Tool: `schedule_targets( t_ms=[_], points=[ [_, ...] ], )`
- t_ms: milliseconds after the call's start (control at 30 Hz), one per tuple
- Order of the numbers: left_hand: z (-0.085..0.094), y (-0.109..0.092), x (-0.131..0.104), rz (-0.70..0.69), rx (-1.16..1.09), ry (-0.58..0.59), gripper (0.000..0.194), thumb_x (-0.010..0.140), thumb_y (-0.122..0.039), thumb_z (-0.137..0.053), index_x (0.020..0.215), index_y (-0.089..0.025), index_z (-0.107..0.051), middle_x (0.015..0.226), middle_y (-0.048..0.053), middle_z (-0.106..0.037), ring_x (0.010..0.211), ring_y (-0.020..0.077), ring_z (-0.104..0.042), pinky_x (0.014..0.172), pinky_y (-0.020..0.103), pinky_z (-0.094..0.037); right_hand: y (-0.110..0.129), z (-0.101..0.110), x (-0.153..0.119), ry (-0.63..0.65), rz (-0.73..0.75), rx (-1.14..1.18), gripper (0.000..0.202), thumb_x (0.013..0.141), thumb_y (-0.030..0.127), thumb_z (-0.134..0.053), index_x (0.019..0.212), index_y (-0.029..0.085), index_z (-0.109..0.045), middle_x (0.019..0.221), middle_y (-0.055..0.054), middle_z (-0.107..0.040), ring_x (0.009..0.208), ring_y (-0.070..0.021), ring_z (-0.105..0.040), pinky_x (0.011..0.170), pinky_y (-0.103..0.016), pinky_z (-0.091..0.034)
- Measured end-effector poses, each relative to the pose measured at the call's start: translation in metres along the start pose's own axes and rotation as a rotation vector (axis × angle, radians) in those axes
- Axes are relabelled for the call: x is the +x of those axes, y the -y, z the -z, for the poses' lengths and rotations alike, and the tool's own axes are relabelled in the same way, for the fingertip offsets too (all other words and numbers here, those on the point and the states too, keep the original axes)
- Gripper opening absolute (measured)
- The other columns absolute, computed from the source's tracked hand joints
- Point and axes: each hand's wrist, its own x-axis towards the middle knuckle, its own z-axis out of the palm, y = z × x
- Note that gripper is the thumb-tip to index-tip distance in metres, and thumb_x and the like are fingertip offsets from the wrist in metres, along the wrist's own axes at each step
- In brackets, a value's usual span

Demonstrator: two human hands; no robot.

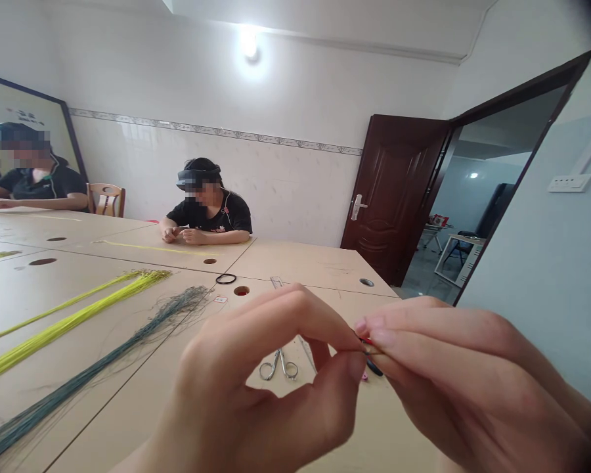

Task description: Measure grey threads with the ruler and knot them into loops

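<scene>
My left hand is raised in front of the camera, with thumb and index finger pinched together. Against its fingertips, my right hand pinches too. A short bit of thin yellowish thread shows between the two pinches; the rest of it is hidden by my fingers. Below my left hand, small silver scissors lie on the table, seen through the loop of my fingers. Something with red and dark parts lies mostly hidden behind the fingertips.
Bundles of yellow thread and grey-green thread stretch across the table's left side. A black ring lies near a cable hole. Two people sit across the table, one with hands together. An open brown door stands behind.
</scene>
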Motion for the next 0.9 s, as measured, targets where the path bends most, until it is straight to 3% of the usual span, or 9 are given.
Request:
schedule_targets(
  t_ms=[167,367,467,633,767,900],
  points=[
    [0.000,0.001,-0.002,-0.006,-0.024,-0.014,0.019,0.068,0.000,-0.053,0.064,-0.018,-0.058,0.060,-0.003,-0.062,0.055,0.0091,-0.059,0.050,0.020,-0.048,0.006,-0.006,-0.007,-0.052,-0.100,-0.018,0.033,0.083,0.010,-0.060,0.111,0.029,-0.060,0.105,0.002,-0.063,0.089,-0.0185,-0.061,0.082,-0.030,-0.053],
    [0.002,0.000,-0.005,0.011,-0.010,0.004,0.019,0.069,0.000,-0.055,0.068,-0.019,-0.058,0.065,-0.004,-0.062,0.060,0.0092,-0.060,0.054,0.020,-0.050,0.000,0.000,-0.011,0.042,-0.028,-0.080,0.036,0.085,0.013,-0.058,0.116,0.031,-0.058,0.107,0.001,-0.062,0.088,-0.0201,-0.061,0.077,-0.032,-0.053],
    [0.004,0.001,-0.006,0.003,-0.009,0.018,0.020,0.070,0.000,-0.055,0.068,-0.019,-0.058,0.065,-0.004,-0.062,0.060,0.0093,-0.060,0.055,0.020,-0.050,0.001,-0.001,-0.010,-0.011,-0.035,-0.054,0.035,0.083,0.012,-0.060,0.113,0.030,-0.060,0.106,0.002,-0.062,0.086,-0.0189,-0.061,0.077,-0.031,-0.052],
    [0.006,0.001,-0.008,0.014,-0.018,0.029,0.020,0.070,0.001,-0.055,0.070,-0.019,-0.058,0.065,-0.004,-0.062,0.061,0.0093,-0.060,0.055,0.021,-0.049,0.013,-0.017,-0.006,-0.176,-0.168,0.012,0.026,0.084,0.011,-0.060,0.102,0.029,-0.063,0.100,0.004,-0.063,0.084,-0.0165,-0.059,0.075,-0.030,-0.050],
    [0.005,0.002,-0.008,0.013,-0.022,0.025,0.020,0.070,0.001,-0.054,0.069,-0.019,-0.058,0.065,-0.004,-0.061,0.061,0.0090,-0.059,0.055,0.020,-0.049,0.021,-0.026,0.001,-0.296,-0.247,-0.036,0.003,0.088,0.028,-0.062,0.088,0.028,-0.064,0.090,0.006,-0.066,0.077,-0.0137,-0.060,0.070,-0.029,-0.050],
    [0.004,0.004,-0.007,-0.005,-0.010,0.025,0.021,0.071,0.002,-0.052,0.071,-0.019,-0.057,0.066,-0.005,-0.061,0.061,0.0081,-0.059,0.056,0.019,-0.049,0.023,-0.026,0.006,-0.333,-0.249,-0.101,0.013,0.088,0.040,-0.060,0.083,0.028,-0.063,0.084,0.007,-0.067,0.070,-0.0120,-0.062,0.064,-0.028,-0.051]
  ],
)
